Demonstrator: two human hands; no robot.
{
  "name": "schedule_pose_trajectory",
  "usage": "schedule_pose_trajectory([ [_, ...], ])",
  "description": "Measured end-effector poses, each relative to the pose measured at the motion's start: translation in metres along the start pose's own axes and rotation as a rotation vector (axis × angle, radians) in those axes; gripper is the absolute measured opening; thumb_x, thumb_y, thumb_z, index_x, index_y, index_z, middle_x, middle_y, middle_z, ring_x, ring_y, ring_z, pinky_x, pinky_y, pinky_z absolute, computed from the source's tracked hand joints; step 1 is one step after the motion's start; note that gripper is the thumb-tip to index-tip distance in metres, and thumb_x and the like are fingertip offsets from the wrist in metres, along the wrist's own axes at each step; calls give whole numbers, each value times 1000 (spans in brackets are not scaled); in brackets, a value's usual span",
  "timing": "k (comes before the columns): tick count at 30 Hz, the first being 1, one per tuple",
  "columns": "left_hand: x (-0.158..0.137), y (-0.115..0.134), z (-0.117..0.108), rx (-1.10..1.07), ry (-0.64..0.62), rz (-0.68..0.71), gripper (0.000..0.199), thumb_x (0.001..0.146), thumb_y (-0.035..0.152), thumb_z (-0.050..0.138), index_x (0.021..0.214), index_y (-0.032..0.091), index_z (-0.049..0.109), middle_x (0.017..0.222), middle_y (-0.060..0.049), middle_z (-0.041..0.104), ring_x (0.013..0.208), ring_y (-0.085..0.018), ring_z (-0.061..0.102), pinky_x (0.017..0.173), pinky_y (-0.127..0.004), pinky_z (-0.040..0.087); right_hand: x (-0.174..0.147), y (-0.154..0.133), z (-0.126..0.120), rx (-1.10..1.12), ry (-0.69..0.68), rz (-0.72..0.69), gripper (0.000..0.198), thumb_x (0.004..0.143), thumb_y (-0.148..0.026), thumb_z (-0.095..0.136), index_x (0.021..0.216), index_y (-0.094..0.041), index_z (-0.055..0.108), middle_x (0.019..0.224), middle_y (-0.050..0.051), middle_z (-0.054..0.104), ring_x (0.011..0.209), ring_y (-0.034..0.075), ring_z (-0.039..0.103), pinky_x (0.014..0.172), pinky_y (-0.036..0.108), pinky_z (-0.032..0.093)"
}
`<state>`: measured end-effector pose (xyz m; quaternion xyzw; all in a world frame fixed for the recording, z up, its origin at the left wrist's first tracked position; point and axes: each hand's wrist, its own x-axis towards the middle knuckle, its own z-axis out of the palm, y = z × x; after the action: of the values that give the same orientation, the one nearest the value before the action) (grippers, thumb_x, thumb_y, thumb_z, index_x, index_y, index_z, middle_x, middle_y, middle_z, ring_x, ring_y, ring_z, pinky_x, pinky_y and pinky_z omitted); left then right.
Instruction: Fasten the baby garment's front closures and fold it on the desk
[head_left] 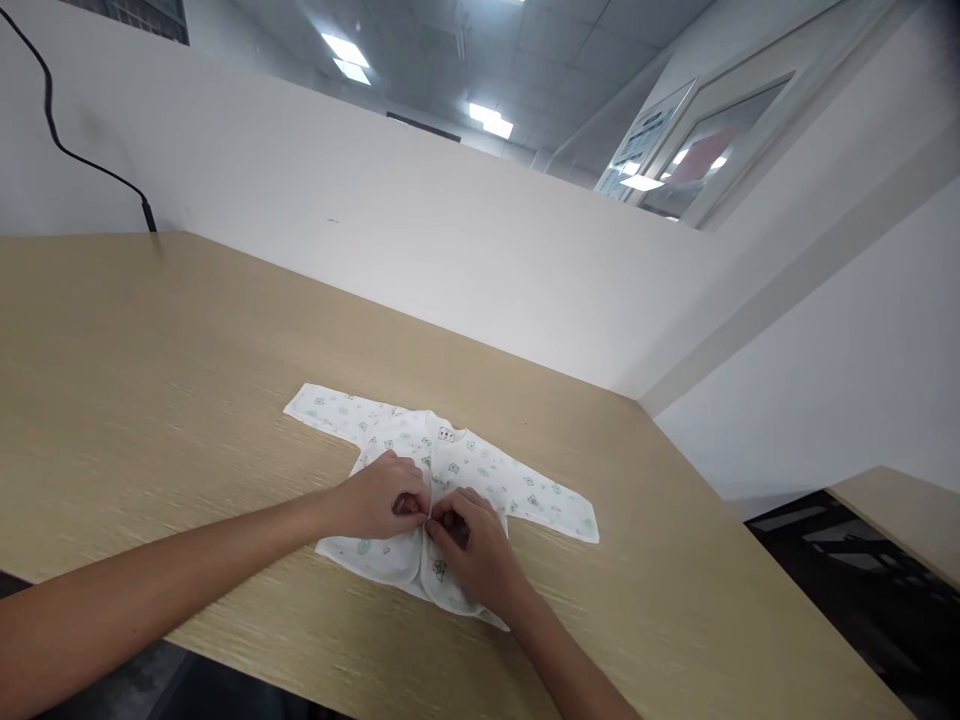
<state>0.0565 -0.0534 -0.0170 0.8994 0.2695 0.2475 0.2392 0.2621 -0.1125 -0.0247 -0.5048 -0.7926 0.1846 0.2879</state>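
Note:
A small white baby shirt (480, 463) with a green and grey print lies flat, its sleeves spread to both sides and its neckline away from me. Down its middle runs a front opening. My left hand (386, 497) pinches the left front edge about halfway down. Right beside it, my right hand (472, 540) pinches the other front edge, and the fingertips of both hands nearly meet at the opening. Whatever fastener may sit between the fingers is hidden. Below the hands the two front panels part slightly at the hem.
The shirt rests on a wood-grain table (187, 400). A white wall (450, 250) stands along its far edge. At the back left a black cable (97, 167) runs down to the tabletop. Another light wooden surface (900, 515) is at the right, beyond the table's edge.

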Motion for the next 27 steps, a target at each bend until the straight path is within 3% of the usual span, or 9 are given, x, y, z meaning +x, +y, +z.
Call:
schedule_pose_trajectory([
  [9, -1, 7, 2, 20, 64, -69, 2, 79, 23, 66, 78, 21, 66, 75, 5, 65, 74, -13, 58, 82, -33, 34, 2, 1, 1, -7, -19, 20, 9, 88, -16, 64, 81, -21, 61, 83, 1, 64, 84, 19, 55, 79, 33, 39],
  [27, -1, 8, 6, -12, 70, -85, 2, 75, 21, 63, 73, 20, 62, 71, 5, 62, 70, -12, 56, 81, -32, 37, 2, -1, -1, 5, 5, 16, 10, 83, -11, 66, 79, -21, 64, 80, 1, 64, 81, 19, 56, 76, 32, 40],
])
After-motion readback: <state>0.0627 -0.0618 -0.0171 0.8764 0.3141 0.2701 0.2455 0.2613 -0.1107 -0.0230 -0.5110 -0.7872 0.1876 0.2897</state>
